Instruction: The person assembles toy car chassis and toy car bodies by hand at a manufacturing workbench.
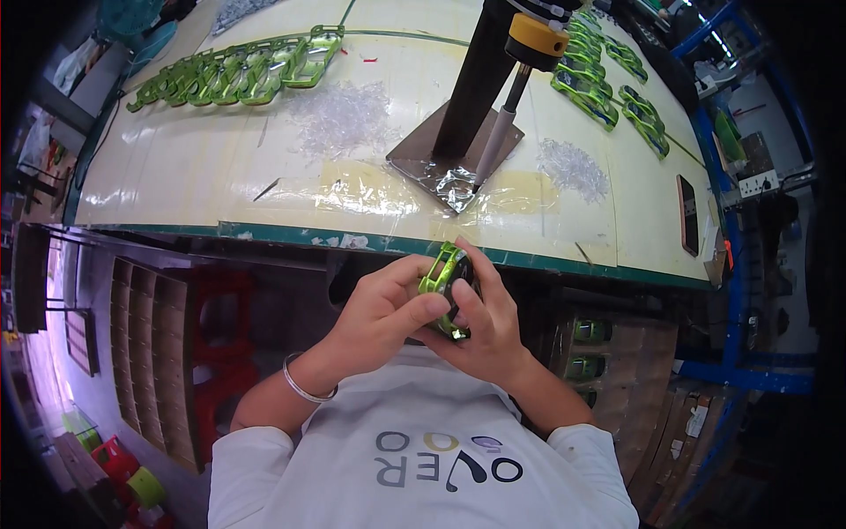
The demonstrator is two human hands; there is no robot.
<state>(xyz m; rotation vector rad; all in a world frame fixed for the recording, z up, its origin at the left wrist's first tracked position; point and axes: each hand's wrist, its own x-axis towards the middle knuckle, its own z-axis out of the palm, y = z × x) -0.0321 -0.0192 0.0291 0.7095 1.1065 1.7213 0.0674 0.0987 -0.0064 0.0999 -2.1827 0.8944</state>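
In front of my chest, just off the table's near edge, both hands hold a shiny green toy car shell (448, 273) with dark parts inside. My left hand (381, 304) is closed on its left side, with the thumb lying across the lower part. My right hand (493, 328) grips the right side; its index finger reaches up along the far end and its thumb is bent over the dark inner face. The palms and fingers cover part of the shell.
A black post on a metal base plate (412, 163) carries a yellow-collared driver tool (536, 40). Green shells (238, 75) line the left back; more (583, 84) lie at right. Heaps of clear plastic bits (339, 119) flank the post. A phone (687, 216) lies near the right edge. Divided boxes (150, 353) stand below.
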